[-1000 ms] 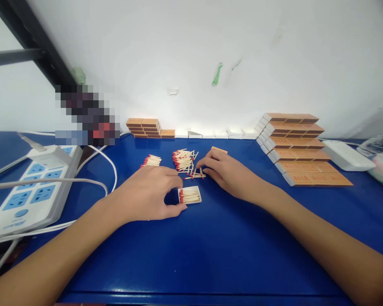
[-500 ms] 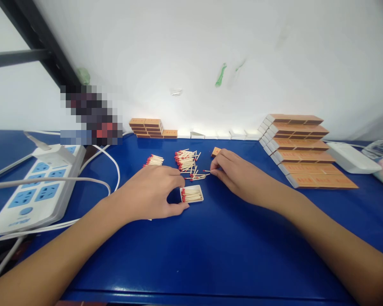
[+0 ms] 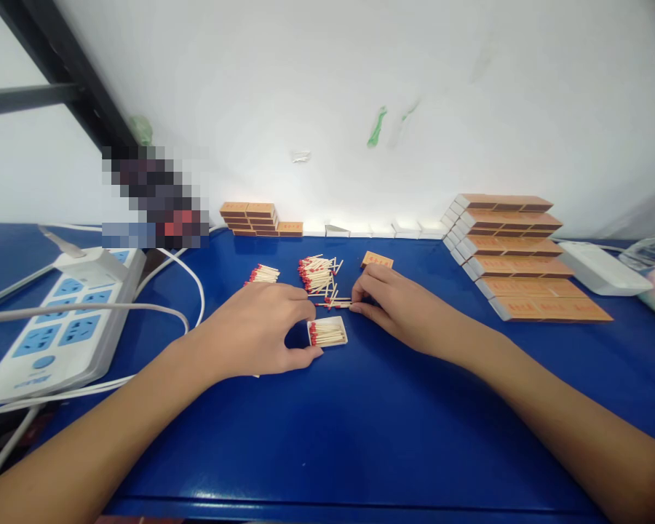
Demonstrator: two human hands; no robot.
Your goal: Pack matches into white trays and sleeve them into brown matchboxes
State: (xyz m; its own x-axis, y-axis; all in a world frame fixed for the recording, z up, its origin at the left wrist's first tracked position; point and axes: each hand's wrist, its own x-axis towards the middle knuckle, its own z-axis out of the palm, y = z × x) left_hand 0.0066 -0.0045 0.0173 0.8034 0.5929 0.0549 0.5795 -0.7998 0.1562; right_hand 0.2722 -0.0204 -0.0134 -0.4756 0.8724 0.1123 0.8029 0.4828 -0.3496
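Note:
A small white matchbox tray (image 3: 328, 332), partly filled with red-tipped matches, lies on the blue table (image 3: 360, 422). My left hand (image 3: 256, 327) curls round the tray's left end, thumb and forefinger holding it in place. My right hand (image 3: 396, 302) pinches a few loose matches (image 3: 335, 303) just above the tray. A bigger heap of matches (image 3: 316, 275) lies behind them, and a smaller bundle of matches (image 3: 262, 274) sits to its left. A single orange matchbox sleeve (image 3: 376, 259) rests just beyond my right hand.
Stacked orange matchboxes (image 3: 516, 255) rise at the right, a smaller stack of matchboxes (image 3: 256, 218) stands by the wall, with white trays (image 3: 382, 230) lined along it. A white power strip (image 3: 65, 320) with cables lies left. A white box (image 3: 600, 268) sits far right.
My right hand drew back from the loose matches toward the tray, pinching a few. The orange sleeve behind it came into full view. My left hand stayed on the tray.

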